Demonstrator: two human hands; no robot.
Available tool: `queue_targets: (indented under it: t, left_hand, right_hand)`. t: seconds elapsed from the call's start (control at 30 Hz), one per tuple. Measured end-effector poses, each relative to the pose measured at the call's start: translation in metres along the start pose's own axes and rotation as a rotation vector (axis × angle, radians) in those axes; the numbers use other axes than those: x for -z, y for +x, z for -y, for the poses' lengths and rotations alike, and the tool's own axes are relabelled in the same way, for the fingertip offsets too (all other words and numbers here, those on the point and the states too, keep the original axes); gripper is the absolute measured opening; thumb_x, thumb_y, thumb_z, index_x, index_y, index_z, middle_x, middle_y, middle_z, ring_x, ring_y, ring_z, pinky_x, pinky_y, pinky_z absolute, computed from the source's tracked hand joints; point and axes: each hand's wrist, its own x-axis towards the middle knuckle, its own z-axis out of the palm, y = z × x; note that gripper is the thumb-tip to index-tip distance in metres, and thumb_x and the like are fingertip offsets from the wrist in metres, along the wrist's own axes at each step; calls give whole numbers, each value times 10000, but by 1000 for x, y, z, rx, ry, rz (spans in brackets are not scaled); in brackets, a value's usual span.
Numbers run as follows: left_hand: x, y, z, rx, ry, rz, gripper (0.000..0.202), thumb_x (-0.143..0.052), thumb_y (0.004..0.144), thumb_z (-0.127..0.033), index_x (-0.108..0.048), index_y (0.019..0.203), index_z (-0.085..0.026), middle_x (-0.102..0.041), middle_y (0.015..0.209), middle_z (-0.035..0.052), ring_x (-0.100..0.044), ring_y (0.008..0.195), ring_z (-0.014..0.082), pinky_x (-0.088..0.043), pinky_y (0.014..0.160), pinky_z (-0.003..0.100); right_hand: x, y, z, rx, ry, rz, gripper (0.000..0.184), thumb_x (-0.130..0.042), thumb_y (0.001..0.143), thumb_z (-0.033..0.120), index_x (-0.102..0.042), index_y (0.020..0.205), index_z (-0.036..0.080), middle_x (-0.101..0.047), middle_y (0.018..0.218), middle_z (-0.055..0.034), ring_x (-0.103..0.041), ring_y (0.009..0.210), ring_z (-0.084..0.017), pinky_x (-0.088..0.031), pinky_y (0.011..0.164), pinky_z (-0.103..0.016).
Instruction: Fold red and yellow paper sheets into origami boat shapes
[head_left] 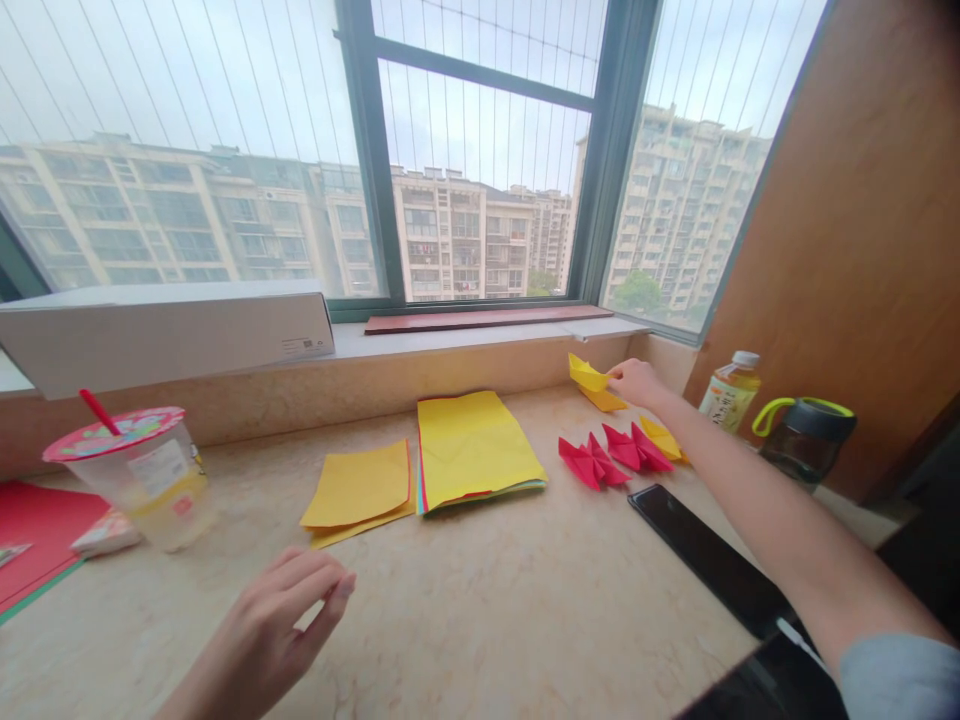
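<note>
At the far right of the stone counter, my right hand (636,384) pinches the right end of a yellow origami boat (587,373). Another yellow folded piece (604,400) lies right beneath it; I cannot tell whether the two touch. Pink-red folded paper pieces (592,463) sit nearer to me, and a further yellow piece (661,438) is partly hidden behind my forearm. My left hand (289,612) hovers at the lower left, thumb and forefinger tips together with nothing visible between them. Orange-yellow square sheets (360,488) lie just beyond it.
A stack of coloured paper (480,450), yellow on top, lies mid-counter. A lidded drink cup (157,485) with a red straw stands left, near red paper (41,540). A black phone (701,555), a drink bottle (731,392) and a dark cup (806,437) are right. A white box (165,340) occupies the sill.
</note>
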Motion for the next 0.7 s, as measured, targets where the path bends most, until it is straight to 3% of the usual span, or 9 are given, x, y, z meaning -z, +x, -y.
queue_targets:
  t: [0.17,0.33,0.53,0.7]
  left_hand:
    - [0,1,2,-3,-9,-14,202,-554,894,-207,-637,710,-204,-657,689,10,-615,661,140,-500,655,220]
    - [0,-2,6,4,8,4,183,-549,896,-200,-645,740,-205,-670,713,14,-629,687,145,-514,670,219]
    - [0,-1,7,-23,14,-13,172,-546,894,-187,-637,748,-204,-663,706,5,-629,677,137,-510,660,207]
    - [-2,-3,10,-14,8,-22,175,-547,894,-207,-643,748,-205,-664,699,12,-632,667,138,-515,654,205]
  right_hand:
    - [-22,-4,-7,-18,19,96,264,-619,876,258,-746,1079,145,-752,983,-99,-689,904,-210,-504,799,-271]
    - [-48,-2,3,-32,-11,171,277,-593,947,361,-629,1128,154,-661,1116,-69,-658,961,-199,-553,837,-400]
    - [-71,2,12,-37,-74,167,310,-589,950,351,-598,1192,158,-622,1204,-88,-634,1028,-219,-539,882,-438]
    - [-73,4,7,-26,-103,139,373,-570,942,319,-566,1301,219,-663,1202,-105,-629,1108,-253,-483,928,-423]
